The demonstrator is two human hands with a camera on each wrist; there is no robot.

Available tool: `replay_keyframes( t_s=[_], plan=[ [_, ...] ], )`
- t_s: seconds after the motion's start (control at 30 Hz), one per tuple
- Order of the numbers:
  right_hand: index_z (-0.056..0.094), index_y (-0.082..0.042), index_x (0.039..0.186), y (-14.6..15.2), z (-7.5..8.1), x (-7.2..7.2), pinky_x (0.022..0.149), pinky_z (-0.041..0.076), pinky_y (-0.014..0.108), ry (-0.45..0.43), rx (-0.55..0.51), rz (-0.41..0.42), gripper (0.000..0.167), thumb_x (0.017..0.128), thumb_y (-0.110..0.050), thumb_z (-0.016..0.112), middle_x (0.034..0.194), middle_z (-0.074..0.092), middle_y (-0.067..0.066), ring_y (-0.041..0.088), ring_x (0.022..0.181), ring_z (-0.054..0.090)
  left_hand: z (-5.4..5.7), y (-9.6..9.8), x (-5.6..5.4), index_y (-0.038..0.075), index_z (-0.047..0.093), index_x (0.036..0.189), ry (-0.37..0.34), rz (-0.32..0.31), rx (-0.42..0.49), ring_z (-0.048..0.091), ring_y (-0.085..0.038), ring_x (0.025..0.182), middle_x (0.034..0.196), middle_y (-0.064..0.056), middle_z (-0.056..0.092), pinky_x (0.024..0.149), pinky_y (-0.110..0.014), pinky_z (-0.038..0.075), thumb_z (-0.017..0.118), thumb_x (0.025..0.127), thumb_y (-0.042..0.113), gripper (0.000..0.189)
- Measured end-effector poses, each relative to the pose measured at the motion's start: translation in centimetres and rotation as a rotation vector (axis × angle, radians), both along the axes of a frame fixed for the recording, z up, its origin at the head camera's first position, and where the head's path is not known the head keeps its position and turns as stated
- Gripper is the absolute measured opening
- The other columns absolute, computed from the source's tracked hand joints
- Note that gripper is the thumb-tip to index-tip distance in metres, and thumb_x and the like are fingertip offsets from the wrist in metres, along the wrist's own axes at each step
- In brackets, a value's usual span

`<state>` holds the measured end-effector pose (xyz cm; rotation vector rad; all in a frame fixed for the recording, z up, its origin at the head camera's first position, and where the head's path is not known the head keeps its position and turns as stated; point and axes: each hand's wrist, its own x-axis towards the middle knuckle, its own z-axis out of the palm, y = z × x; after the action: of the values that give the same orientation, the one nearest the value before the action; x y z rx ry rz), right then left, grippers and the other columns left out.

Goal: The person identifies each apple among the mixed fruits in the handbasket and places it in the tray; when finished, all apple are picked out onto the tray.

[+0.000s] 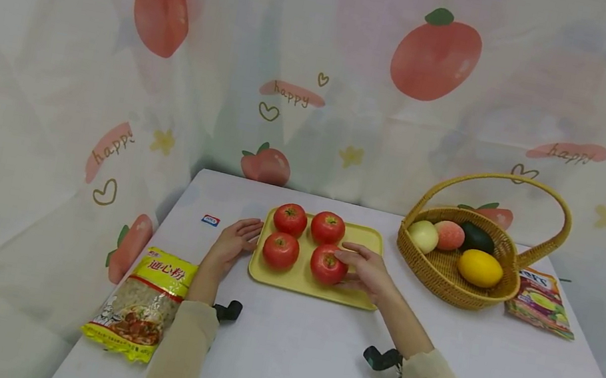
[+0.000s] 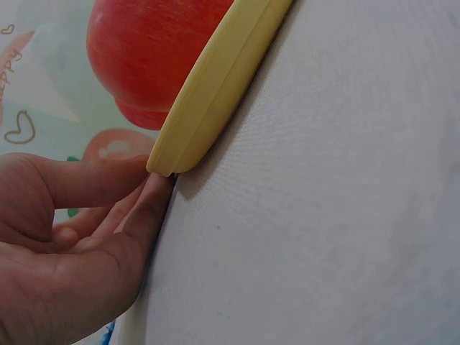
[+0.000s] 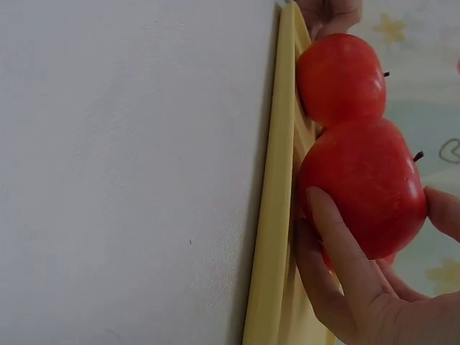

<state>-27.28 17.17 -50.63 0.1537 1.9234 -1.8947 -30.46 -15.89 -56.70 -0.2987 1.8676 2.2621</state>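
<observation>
Several red apples stand in two rows on a yellow tray [image 1: 364, 235]. My right hand [image 1: 366, 269] grips the front right apple [image 1: 324, 266], with thumb and fingers on opposite sides of it; in the right wrist view this apple [image 3: 363, 187] sits against the front left apple [image 3: 341, 79]. At the tray's left edge is my left hand [image 1: 232, 244]. The left wrist view shows its thumb [image 2: 100, 181] on the rim and its fingers low beside the table, pinching the tray's corner [image 2: 169, 154].
A wicker basket [image 1: 428, 270] at the right holds several fruits, among them a yellow one [image 1: 480, 268]. Beside it lies a snack bag [image 1: 542, 303]. A yellow pasta bag [image 1: 142, 306] is by my left forearm, and a small blue-and-red packet [image 1: 210, 220] lies behind it. A printed curtain surrounds the table.
</observation>
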Motion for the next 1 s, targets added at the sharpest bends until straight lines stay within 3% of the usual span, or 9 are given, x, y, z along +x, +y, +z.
replay_keyframes(
  t_s=[0.4, 0.7, 0.83, 1.0],
  plan=[
    [0.036, 0.001, 0.158, -0.3, -1.0, -0.5, 0.092, 0.059, 0.057, -0.032, 0.016, -0.071, 0.070, 0.102, -0.027, 0.068, 0.150, 0.050, 0.027, 0.035, 0.122, 0.064, -0.1, 0.2, 0.1, 0.015, 0.052, 0.150, -0.002, -0.005, -0.002, 0.050, -0.022, 0.144, 0.153, -0.006, 0.055, 0.115, -0.037, 0.045, 0.059, 0.091, -0.020, 0.070],
    [0.036, 0.002, 0.156, 0.4, -1.3, -0.3, 0.094, 0.060, 0.051, -0.001, 0.050, -0.064, 0.071, 0.102, -0.029, 0.069, 0.141, 0.060, 0.027, 0.027, 0.104, 0.073, 0.2, 0.3, -0.1, 0.015, 0.052, 0.151, -0.012, -0.003, -0.017, 0.050, -0.022, 0.144, 0.153, -0.007, 0.055, 0.116, -0.037, 0.045, 0.058, 0.091, -0.020, 0.070],
    [0.043, 0.004, 0.153, 0.8, -1.2, 0.0, 0.098, 0.058, 0.050, 0.067, 0.110, -0.063, 0.065, 0.102, -0.028, 0.068, 0.139, 0.063, 0.025, 0.029, 0.111, 0.073, 0.4, 0.2, 0.0, 0.014, 0.053, 0.150, -0.014, -0.003, -0.033, 0.051, -0.022, 0.144, 0.153, -0.007, 0.055, 0.116, -0.037, 0.044, 0.056, 0.092, -0.018, 0.066],
    [0.052, 0.008, 0.145, 1.9, -0.5, 0.5, 0.099, 0.058, 0.047, 0.248, 0.221, -0.061, 0.054, 0.103, -0.023, 0.066, 0.138, 0.062, 0.029, 0.040, 0.123, 0.065, 1.3, 0.1, 0.2, 0.013, 0.053, 0.150, -0.006, 0.000, -0.075, 0.051, -0.025, 0.142, 0.153, -0.009, 0.054, 0.119, -0.040, 0.042, 0.056, 0.099, -0.006, 0.055]
  ],
)
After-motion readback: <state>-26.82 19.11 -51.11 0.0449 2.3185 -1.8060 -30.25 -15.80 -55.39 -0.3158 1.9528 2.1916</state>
